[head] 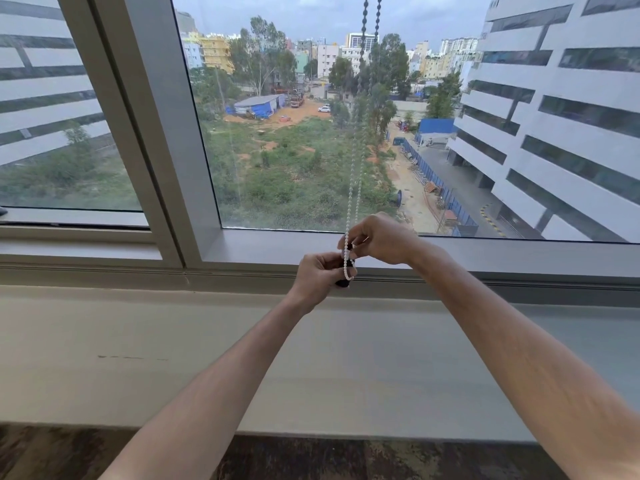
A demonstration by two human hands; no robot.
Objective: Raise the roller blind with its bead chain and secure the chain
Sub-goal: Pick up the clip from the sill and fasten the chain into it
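A: Where does the bead chain hang?

B: It drops as two strands in front of the right-hand pane of the window, from the top edge of the view down to the hands, which are level with the lower window frame. The beads look dark against the sky and white lower down, against the greenery outside.

A: And the bottom of the loop?

B: It ends between the two hands, just above the inner edge of the window sill. The loop's lowest beads lie against a small dark piece there; what that piece is, I cannot tell.

A: How does the left hand stand?

B: Fingers curled in, closed round that dark piece from the left, thumb on top. The chain's lowest beads touch its fingertips.

A: The right hand?

B: A little higher and to the right, knuckles up, thumb and forefinger pinched on the chain just above the loop's end. The other fingers are folded under.

A: Are the hands touching?

B: They meet at the chain, fingertips close together; whether skin touches skin I cannot tell. Both forearms reach across the sill from its near edge
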